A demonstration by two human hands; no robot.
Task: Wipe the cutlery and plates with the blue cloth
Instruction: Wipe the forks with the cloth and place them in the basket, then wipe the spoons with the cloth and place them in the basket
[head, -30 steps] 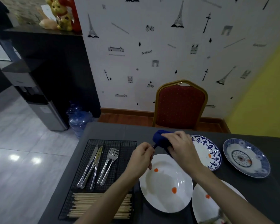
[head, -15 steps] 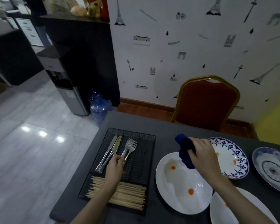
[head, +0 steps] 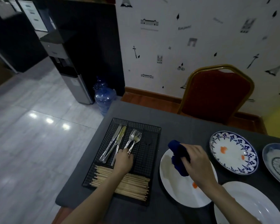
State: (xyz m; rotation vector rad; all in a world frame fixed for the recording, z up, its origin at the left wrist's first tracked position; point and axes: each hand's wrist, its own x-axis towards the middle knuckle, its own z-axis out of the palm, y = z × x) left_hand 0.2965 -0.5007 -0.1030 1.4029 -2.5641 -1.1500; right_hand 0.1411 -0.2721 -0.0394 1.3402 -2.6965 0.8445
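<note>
My right hand (head: 196, 164) grips the bunched blue cloth (head: 179, 156) over the white plate (head: 183, 189), which carries an orange spot near its middle. My left hand (head: 124, 160) is in the black wire cutlery tray (head: 145, 151), its fingertips pinching the handles of two forks (head: 134, 138). Two knives (head: 115, 143) lie to the left of the forks. A bundle of wooden chopsticks (head: 128, 183) fills the tray's near end, partly under my left forearm.
A blue-patterned plate (head: 233, 152) with orange spots sits right of the cloth, another patterned plate (head: 278, 164) at the far right, a white plate (head: 249, 206) at the bottom right. A red chair (head: 217, 92) stands behind the dark table (head: 173, 123). A water bottle (head: 104, 97) is on the floor.
My left hand left the cloth, moved left into the tray and now sits on the fork handles. My right hand keeps the cloth over the white plate. The view swung left and down.
</note>
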